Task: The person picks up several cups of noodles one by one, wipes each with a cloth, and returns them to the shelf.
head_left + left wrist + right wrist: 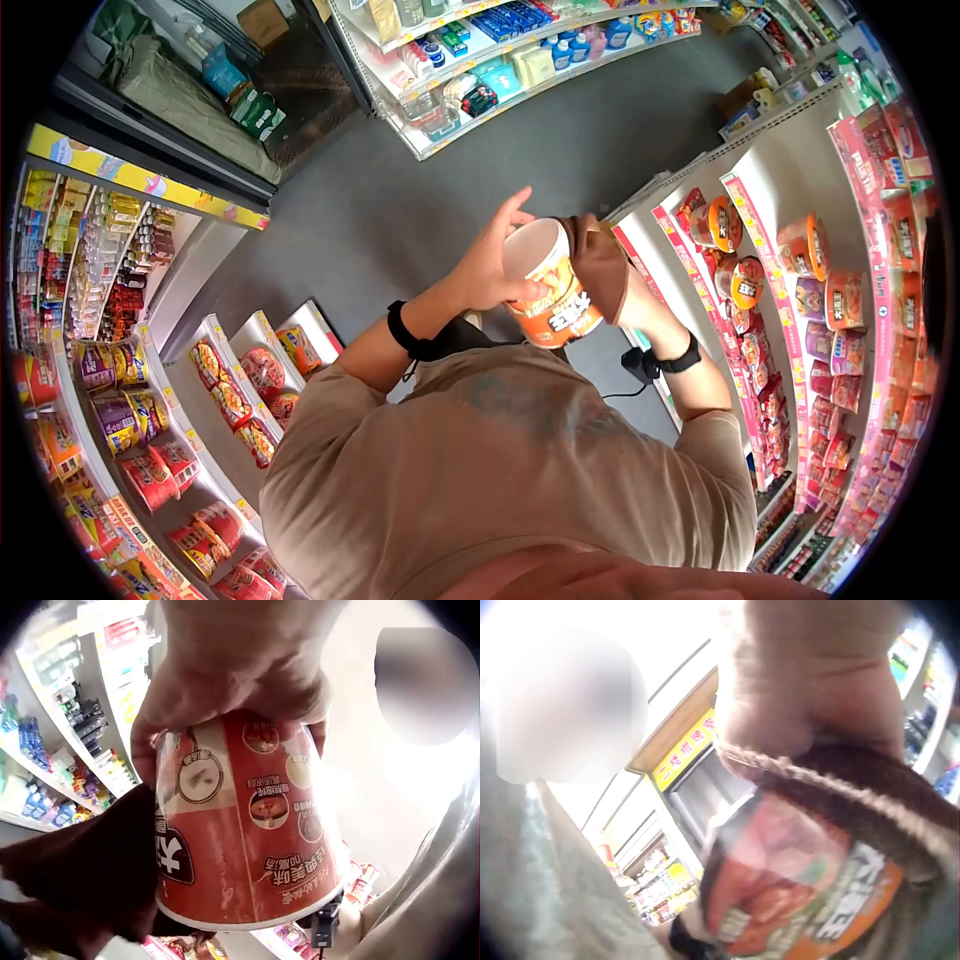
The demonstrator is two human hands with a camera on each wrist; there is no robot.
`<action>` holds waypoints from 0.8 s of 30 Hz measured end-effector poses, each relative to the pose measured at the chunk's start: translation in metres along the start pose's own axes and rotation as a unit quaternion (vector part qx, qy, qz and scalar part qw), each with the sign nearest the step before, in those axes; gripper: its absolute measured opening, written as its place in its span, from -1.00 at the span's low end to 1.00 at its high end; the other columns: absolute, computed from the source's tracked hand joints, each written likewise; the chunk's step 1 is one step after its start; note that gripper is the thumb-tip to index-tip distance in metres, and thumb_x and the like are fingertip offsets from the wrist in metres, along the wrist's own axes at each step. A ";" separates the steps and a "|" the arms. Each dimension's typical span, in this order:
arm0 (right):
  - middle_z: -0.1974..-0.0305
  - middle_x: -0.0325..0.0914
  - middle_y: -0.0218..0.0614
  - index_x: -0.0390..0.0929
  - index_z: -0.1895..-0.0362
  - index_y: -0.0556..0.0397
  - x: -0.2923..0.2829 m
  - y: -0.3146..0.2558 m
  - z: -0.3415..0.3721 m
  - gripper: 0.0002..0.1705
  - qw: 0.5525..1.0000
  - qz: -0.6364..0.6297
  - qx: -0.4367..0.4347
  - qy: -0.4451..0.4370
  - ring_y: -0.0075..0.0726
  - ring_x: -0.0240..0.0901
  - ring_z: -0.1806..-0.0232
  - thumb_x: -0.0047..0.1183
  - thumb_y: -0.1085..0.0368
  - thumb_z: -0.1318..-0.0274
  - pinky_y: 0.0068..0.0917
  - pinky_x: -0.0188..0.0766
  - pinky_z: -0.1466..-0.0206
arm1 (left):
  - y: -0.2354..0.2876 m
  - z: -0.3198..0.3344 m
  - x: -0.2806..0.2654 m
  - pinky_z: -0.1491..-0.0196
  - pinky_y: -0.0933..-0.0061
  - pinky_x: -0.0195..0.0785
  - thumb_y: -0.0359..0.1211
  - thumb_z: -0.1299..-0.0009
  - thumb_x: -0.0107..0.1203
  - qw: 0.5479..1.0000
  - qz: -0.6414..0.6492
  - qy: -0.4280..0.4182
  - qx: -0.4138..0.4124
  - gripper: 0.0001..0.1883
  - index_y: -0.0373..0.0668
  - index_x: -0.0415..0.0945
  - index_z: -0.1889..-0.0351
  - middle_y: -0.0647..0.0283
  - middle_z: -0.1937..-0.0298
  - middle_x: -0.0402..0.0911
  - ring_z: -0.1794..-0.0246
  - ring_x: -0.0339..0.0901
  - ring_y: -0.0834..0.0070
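Note:
An orange and white noodle cup (560, 300) is held tilted in front of the person's chest, its pale round end up. The left hand (492, 262) grips it with the thumb across its side; in the left wrist view that hand (232, 682) clasps one end of the red cup (247, 832). A brown cloth (597, 262) lies against the cup's other side, with the right hand (640, 300) at it, fingers mostly hidden. The right wrist view shows the right hand (810, 697) over the brown cloth (855, 787), which touches the cup (787, 885).
Shelves of cup noodles (843, 300) rise at the right, and more noodle cups (150, 475) line the shelves at the left. Beyond the grey floor (370, 220) stands a shelf unit of household goods (500, 80). A dark-framed doorway is at the upper left.

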State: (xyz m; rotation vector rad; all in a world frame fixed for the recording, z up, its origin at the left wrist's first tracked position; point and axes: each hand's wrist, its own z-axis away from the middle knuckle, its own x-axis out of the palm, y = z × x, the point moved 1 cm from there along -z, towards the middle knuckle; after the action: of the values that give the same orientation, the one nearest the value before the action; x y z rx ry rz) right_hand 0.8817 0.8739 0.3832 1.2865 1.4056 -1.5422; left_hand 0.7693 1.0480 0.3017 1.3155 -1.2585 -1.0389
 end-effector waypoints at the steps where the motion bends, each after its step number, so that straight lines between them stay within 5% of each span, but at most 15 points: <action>1: 0.14 0.42 0.32 0.22 -0.10 0.60 -0.005 -0.016 -0.003 -0.31 0.994 0.101 0.003 0.034 0.29 0.55 0.14 0.13 0.42 0.12 -0.13 0.52 0.24 | -0.005 0.000 -0.001 -0.37 0.12 0.18 -0.11 0.00 0.53 1.000 0.007 0.019 -0.018 0.30 -0.22 -0.14 -0.60 -0.07 -0.29 0.33 -0.33 0.35 0.12; 5: 0.03 0.50 0.25 0.33 -0.17 0.40 0.022 0.009 0.005 -0.37 0.986 -0.137 0.027 0.095 0.24 0.54 0.01 0.16 0.29 -0.05 -0.12 0.53 0.09 | -0.011 -0.004 0.001 -0.37 0.06 0.17 -0.08 -0.01 0.52 0.989 -0.139 0.028 0.043 0.28 -0.21 -0.12 -0.60 -0.11 -0.34 0.23 -0.40 0.25 0.08; 10: -0.15 0.47 -0.03 0.28 -0.32 0.18 0.055 0.073 0.003 -0.24 0.868 -0.493 0.025 -0.046 -0.07 0.49 -0.16 0.26 0.14 -0.08 -0.27 0.44 -0.13 | -0.002 -0.006 0.004 -0.34 0.08 0.20 -0.16 -0.03 0.48 0.995 -0.088 0.017 0.047 0.24 -0.10 -0.12 -0.62 -0.07 -0.33 0.15 -0.32 0.29 0.12; 14: -0.27 0.29 -0.07 0.21 -0.35 0.23 0.050 0.070 0.005 -0.16 0.871 -0.489 0.009 -0.053 -0.11 0.42 -0.21 0.27 0.23 -0.01 -0.28 0.43 -0.13 | -0.015 -0.009 0.004 -0.29 0.13 0.27 -0.25 -0.09 0.41 0.994 0.087 0.044 -0.055 0.18 0.00 -0.14 -0.64 -0.06 -0.31 0.14 -0.18 0.40 0.20; 16: -0.28 0.18 -0.03 0.09 -0.41 0.27 0.055 0.073 0.010 -0.04 0.957 -0.281 -0.034 -0.070 -0.07 0.46 -0.16 0.26 0.32 0.08 -0.32 0.44 -0.10 | -0.032 -0.011 -0.001 -0.27 0.17 0.28 -0.28 -0.11 0.38 0.978 0.173 0.044 -0.107 0.16 0.02 -0.16 -0.64 -0.07 -0.32 0.13 -0.16 0.42 0.23; 19: -0.07 0.32 0.01 0.06 -0.41 0.24 0.028 0.047 0.018 -0.07 0.982 -0.175 0.043 -0.065 -0.03 0.53 -0.06 0.20 0.39 0.07 -0.37 0.49 0.02 | -0.034 -0.015 -0.006 -0.24 0.22 0.30 -0.29 -0.14 0.35 0.965 0.215 0.024 -0.146 0.17 0.03 -0.22 -0.66 -0.06 -0.32 0.14 -0.13 0.42 0.22; 20: 0.06 0.42 0.06 0.16 -0.36 0.25 0.021 0.035 0.013 -0.19 0.973 0.019 0.108 -0.205 0.00 0.58 0.01 0.11 0.46 0.06 -0.36 0.52 0.16 | -0.028 -0.016 -0.005 -0.23 0.21 0.30 -0.27 -0.12 0.37 0.972 0.183 0.015 -0.144 0.19 0.03 -0.23 -0.66 -0.07 -0.32 0.14 -0.12 0.42 0.22; 22: 0.09 0.49 0.05 0.22 -0.33 0.24 0.034 0.048 0.019 -0.25 0.981 -0.136 0.037 -0.132 -0.13 0.59 -0.01 0.09 0.47 0.03 -0.36 0.52 0.16 | -0.020 -0.015 -0.003 -0.23 0.20 0.30 -0.23 -0.09 0.41 0.987 0.098 0.002 -0.124 0.24 0.03 -0.25 -0.66 -0.07 -0.32 0.14 -0.11 0.41 0.21; 24: -0.03 0.52 -0.10 0.29 -0.31 0.20 0.039 0.059 0.013 -0.32 0.926 -0.277 0.070 -0.247 -0.36 0.54 -0.08 0.18 0.34 -0.09 -0.43 0.50 0.01 | -0.014 -0.015 0.000 -0.24 0.19 0.29 -0.19 -0.04 0.45 0.996 -0.011 -0.007 -0.084 0.30 0.03 -0.26 -0.66 -0.08 -0.32 0.14 -0.09 0.41 0.19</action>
State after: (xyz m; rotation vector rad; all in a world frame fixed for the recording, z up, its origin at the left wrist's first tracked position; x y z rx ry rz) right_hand 0.9228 0.8550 0.3275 0.5056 1.3952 -2.1840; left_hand 0.7861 1.0494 0.2901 1.1971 -1.1438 -1.1449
